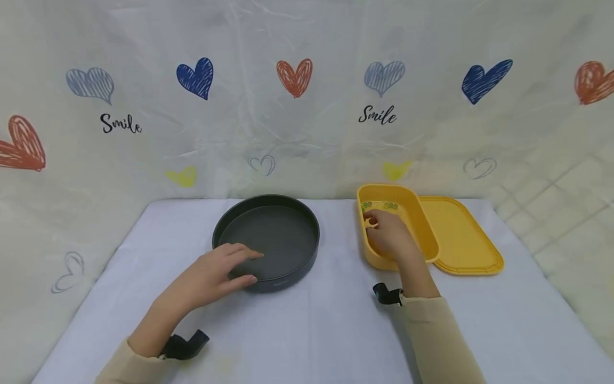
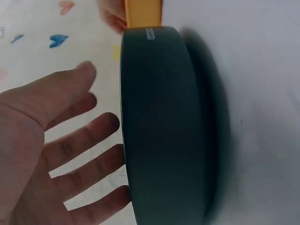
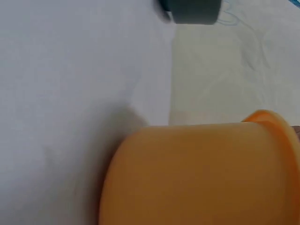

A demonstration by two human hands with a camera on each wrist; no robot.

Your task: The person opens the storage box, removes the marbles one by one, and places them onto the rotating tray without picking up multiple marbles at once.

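A round dark pan (image 1: 268,229) rests on the white-covered table, left of the middle. My left hand (image 1: 217,273) is over its near left rim, fingers spread and thumb apart, holding nothing. In the left wrist view the fingertips come close to the rim of the pan (image 2: 161,126); whether they touch it I cannot tell. My right hand (image 1: 390,233) reaches down into a yellow container (image 1: 428,234), its fingers bent near the left wall. Small green pieces (image 1: 390,206) lie inside. The container's wall (image 3: 197,173) hides the fingers in the right wrist view, so any grip is unclear.
A flat yellow lid (image 1: 462,234) lies right of the container, partly beneath its edge. White tablecloth (image 1: 331,309) shows between the pan and the container. Behind the table hangs a pale sheet (image 1: 326,122) printed with hearts.
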